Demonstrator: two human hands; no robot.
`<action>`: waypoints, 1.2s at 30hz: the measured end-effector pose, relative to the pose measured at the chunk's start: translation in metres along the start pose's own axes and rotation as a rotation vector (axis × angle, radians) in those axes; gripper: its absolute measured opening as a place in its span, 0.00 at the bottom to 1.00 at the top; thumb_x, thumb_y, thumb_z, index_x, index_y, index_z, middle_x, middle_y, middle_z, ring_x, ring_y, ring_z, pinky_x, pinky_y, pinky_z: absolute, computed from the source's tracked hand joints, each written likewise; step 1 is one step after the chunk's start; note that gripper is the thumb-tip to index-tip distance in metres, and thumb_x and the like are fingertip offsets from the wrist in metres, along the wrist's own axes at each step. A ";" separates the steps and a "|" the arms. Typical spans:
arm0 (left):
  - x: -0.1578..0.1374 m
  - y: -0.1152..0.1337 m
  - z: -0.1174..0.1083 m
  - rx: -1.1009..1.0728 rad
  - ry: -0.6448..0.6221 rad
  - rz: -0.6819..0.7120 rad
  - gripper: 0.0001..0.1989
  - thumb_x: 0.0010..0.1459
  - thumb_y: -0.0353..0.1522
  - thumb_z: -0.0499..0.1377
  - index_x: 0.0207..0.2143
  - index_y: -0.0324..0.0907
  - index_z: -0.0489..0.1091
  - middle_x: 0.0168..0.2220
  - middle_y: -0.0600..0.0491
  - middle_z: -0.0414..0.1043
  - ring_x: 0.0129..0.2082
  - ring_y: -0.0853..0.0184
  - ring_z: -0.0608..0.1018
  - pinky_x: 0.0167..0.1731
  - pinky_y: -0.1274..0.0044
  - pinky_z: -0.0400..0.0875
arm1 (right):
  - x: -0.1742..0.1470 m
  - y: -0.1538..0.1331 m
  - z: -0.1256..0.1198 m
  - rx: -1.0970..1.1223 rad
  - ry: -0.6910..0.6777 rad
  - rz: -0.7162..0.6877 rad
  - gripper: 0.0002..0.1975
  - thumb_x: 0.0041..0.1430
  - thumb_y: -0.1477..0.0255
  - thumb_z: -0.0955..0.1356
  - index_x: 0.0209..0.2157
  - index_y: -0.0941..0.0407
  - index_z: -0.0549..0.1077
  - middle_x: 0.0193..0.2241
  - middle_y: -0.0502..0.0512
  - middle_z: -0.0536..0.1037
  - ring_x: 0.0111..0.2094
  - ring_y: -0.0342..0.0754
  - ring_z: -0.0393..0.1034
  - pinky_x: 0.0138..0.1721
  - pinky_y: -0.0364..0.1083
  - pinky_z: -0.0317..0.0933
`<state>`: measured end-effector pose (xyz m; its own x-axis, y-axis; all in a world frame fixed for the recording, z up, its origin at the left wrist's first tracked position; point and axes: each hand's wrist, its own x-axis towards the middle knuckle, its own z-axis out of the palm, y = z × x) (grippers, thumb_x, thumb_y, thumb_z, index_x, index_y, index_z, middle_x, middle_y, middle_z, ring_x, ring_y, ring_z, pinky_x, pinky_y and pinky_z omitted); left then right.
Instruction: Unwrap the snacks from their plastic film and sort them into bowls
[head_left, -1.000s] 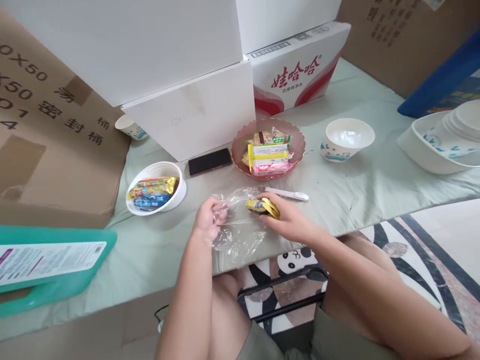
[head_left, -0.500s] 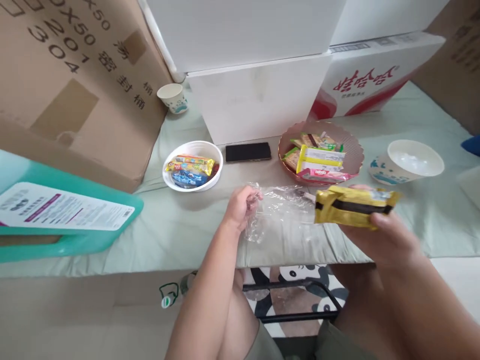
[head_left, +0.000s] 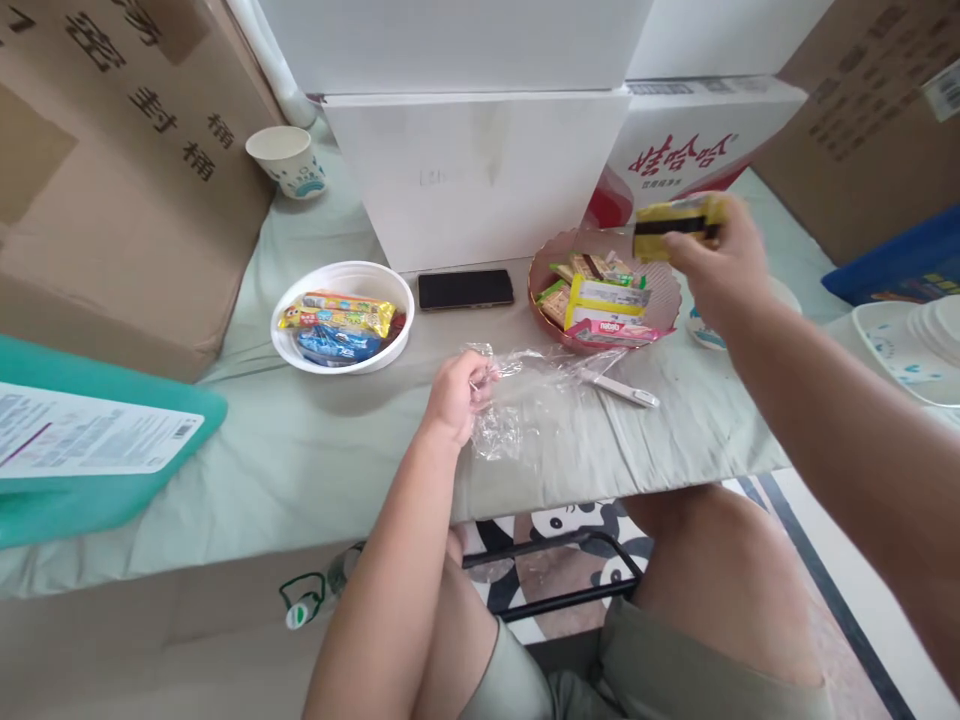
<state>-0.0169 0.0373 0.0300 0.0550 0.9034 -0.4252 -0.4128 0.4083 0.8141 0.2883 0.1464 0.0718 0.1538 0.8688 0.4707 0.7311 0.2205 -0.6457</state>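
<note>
My right hand (head_left: 716, 250) is closed on a yellow snack packet (head_left: 660, 228) with a dark stripe, held up over the right rim of the pink scalloped bowl (head_left: 664, 300). That bowl holds several wrapped snacks, among them a pink packet (head_left: 611, 331) and a yellow-and-white packet (head_left: 607, 302). Over the cloth, my left hand (head_left: 459, 392) pinches a crumpled clear plastic bag (head_left: 517, 400). Partly under the bag's right end lies a white utility knife (head_left: 621, 389). A white bowl (head_left: 283, 335) with yellow and blue snack packets stands left of my left hand.
A black phone (head_left: 465, 289) lies between the bowls, before a white box (head_left: 480, 180). Paper cups stand at the back left (head_left: 289, 165) and behind my right forearm. A teal jug (head_left: 150, 490) is at the left, stacked bowls (head_left: 911, 345) at the right. Cardboard boxes flank the table.
My right hand has carried the yellow packet up and away from me, from near the table's front to the pink bowl. My left hand stays on the plastic bag. The head view has shifted rightward.
</note>
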 end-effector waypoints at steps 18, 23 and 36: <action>-0.009 -0.001 -0.019 0.380 -0.101 -0.168 0.10 0.44 0.35 0.64 0.25 0.41 0.66 0.21 0.54 0.70 0.12 0.80 0.54 0.15 0.82 0.35 | -0.183 -0.043 0.012 -0.167 -0.290 -0.460 0.22 0.60 0.71 0.69 0.56 0.49 0.67 0.52 0.58 0.78 0.61 0.63 0.65 0.62 0.65 0.51; -0.009 -0.002 -0.031 0.490 0.020 -0.023 0.10 0.44 0.35 0.64 0.24 0.41 0.67 0.23 0.54 0.72 0.14 0.78 0.61 0.14 0.82 0.46 | -0.185 -0.028 0.010 -0.067 -0.289 -0.617 0.06 0.62 0.76 0.67 0.34 0.51 0.72 0.29 0.51 0.79 0.42 0.52 0.75 0.54 0.55 0.57; -0.019 -0.005 -0.030 0.629 0.607 0.710 0.14 0.49 0.30 0.61 0.41 0.44 0.69 0.42 0.51 0.73 0.40 0.67 0.77 0.39 0.76 0.72 | -0.181 -0.022 -0.002 0.233 -0.593 -0.614 0.04 0.59 0.72 0.63 0.33 0.53 0.69 0.41 0.58 0.82 0.47 0.57 0.75 0.47 0.57 0.66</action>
<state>-0.0432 0.0145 0.0224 -0.5320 0.8144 0.2317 0.3669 -0.0249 0.9299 0.2458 -0.0172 0.0024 -0.6390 0.6400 0.4267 0.4073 0.7521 -0.5181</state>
